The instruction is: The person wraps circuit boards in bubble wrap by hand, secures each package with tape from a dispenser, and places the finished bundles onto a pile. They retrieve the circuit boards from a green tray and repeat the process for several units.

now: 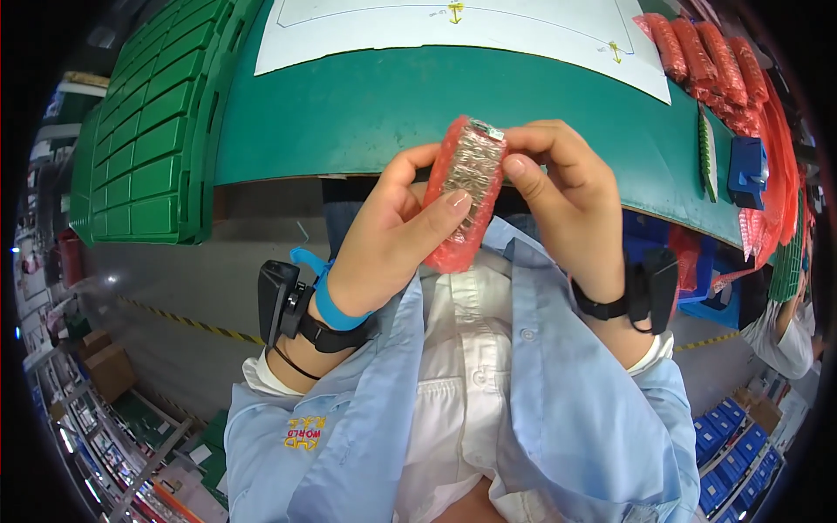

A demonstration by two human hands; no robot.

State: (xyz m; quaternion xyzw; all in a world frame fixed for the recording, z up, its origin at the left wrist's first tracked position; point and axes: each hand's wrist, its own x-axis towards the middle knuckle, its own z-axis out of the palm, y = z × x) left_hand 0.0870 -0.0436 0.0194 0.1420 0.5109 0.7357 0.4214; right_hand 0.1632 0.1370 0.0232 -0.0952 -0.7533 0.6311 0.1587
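An oblong package in red bubble wrap (478,166), its upper face shiny and silvery under the clear film, is held tilted before my chest at the table's near edge. My left hand (392,222) grips its left side, the thumb lying across the lower part of the face. At the upper right corner my right hand (575,196) is closed, index finger and thumb against the package's edge. A small pale label or piece of tape (486,131) shows at that corner. What the wrap encloses cannot be made out.
Green plastic crates (144,148) stand at the left of the green table (349,113). A white sheet with drawn lines (375,39) lies at the back. Several red bubble-wrapped rolls (711,65), a blue tape dispenser (747,170) and a green-white strip (708,152) are at the right.
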